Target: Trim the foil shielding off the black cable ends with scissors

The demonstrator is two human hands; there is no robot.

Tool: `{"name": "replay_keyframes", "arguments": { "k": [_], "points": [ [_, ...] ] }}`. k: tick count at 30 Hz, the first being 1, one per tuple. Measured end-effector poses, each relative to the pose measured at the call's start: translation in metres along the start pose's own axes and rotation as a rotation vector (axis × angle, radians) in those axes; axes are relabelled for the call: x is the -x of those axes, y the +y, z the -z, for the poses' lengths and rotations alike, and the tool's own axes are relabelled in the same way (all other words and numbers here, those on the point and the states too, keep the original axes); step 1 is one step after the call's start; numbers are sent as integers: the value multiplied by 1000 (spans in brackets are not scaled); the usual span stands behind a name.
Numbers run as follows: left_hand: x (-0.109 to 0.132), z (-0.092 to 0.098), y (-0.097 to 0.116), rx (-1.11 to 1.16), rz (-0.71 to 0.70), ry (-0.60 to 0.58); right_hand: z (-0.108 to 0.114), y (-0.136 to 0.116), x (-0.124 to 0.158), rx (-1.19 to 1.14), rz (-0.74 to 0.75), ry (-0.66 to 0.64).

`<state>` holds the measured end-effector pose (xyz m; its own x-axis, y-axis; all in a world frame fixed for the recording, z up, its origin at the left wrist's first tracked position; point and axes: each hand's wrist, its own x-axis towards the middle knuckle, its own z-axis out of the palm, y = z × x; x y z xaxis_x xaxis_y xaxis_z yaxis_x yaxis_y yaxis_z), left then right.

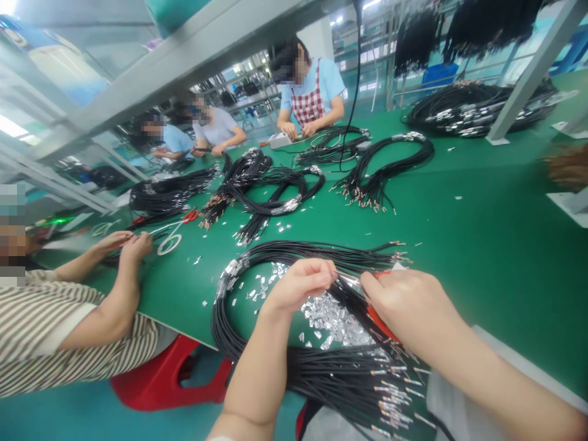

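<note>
Working at the far left, a co-worker in a striped top (46,331) rested both hands (122,245) on the green tabletop (463,269), close to a white coil (169,244) and a pair of red scissors (190,215). A red stool (169,373) stood below the tabletop's near edge. Several coiled wire bundles (257,184) lay farther up the tabletop, and two more co-workers sat beyond them.

The person's left hand (298,285) reached over a loop of black wires (321,367), its fingers (321,269) held together at a few wire ends. That loop lay on the tabletop and ran over the near edge, with its metal-tipped ends hanging down toward a white sheet (463,392). Silver scraps (335,318) were scattered inside the loop, just under the hands.

The right hand (408,306) sat just beside the left, its fingers (381,288) clamped on a red-handled tool (381,321), whose tip was hidden. Beyond it lay another coiled bundle (386,165), and a white device (280,141) stood before a co-worker in a checked apron (307,98), its markings too small to read. At the far right, a large wire heap (478,107) lay beside a grey post (533,73), below bundles hanging overhead (416,43).
</note>
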<state>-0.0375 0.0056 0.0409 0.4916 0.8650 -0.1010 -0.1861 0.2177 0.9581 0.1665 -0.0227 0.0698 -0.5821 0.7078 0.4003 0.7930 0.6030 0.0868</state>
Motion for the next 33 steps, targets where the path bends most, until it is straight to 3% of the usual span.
{"name": "replay_keyframes", "arguments": {
  "k": [6,11,14,18,25,33],
  "points": [
    [1,-3,1,-7,-16,-27,-14,17,-2,-102,-129,-1],
    [-2,-4,-4,8,21,-54,-26,12,-11,-781,-184,132],
    [-3,-4,-8,-34,75,-60,-30,1,-14,-988,-123,189],
    [-1,-6,-9,-83,113,-36,-29,-3,-13,-960,2,260],
    [-2,-3,-16,-107,199,-27,-21,0,-11,-760,176,198],
    [-3,-13,-10,-58,133,-11,-24,-1,-10,-689,138,237]
  ]
}}
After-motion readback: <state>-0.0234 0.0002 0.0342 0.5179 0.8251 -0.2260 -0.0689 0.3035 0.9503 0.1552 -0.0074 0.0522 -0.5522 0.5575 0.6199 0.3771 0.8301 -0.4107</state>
